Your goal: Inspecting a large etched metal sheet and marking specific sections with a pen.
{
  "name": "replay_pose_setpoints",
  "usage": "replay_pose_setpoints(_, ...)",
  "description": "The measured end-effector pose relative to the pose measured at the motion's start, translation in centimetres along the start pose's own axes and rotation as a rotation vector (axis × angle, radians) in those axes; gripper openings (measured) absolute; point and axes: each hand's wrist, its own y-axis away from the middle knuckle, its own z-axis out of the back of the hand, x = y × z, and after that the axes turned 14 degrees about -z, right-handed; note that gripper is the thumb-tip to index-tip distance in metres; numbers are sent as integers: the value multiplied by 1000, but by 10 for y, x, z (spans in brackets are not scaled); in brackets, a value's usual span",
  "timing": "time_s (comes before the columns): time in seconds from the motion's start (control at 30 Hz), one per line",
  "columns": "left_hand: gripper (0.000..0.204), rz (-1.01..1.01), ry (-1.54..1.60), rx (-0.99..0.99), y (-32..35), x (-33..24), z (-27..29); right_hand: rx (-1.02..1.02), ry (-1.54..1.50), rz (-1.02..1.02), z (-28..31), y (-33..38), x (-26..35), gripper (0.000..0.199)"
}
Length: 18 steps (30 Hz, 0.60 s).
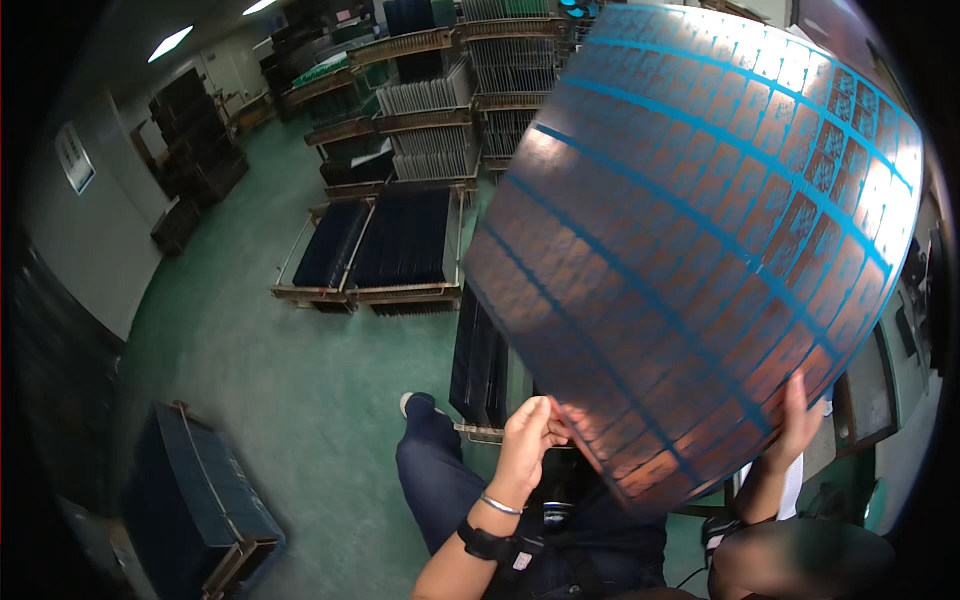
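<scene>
A large copper-coloured circuit board panel with a blue grid pattern is held up and tilted before me. Its upper part shines with reflected light. My left hand pinches the panel's lower left edge between thumb and fingers. At the lower right edge, my right hand grips the panel, with part of the fingers hidden by it. Below the panel, near my left leg, stands a rack of dark panels, partly covered by the board.
Low racks of dark panels stand on the green floor ahead. Behind them are stacked slotted racks. Another loaded rack is at the lower left. A framed bench or machine lies to the right.
</scene>
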Motion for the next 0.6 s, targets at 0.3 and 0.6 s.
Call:
replay_pose_setpoints(0.3, 24, -48, -389, -133, -23, -3, 109, -65, 86, -47, -21, -48, 45, 19)
replay_pose_setpoints(0.6, 23, -220, -476, -242, -49, 4, 130, 277, 590, -79, -130, -56, -26, 23)
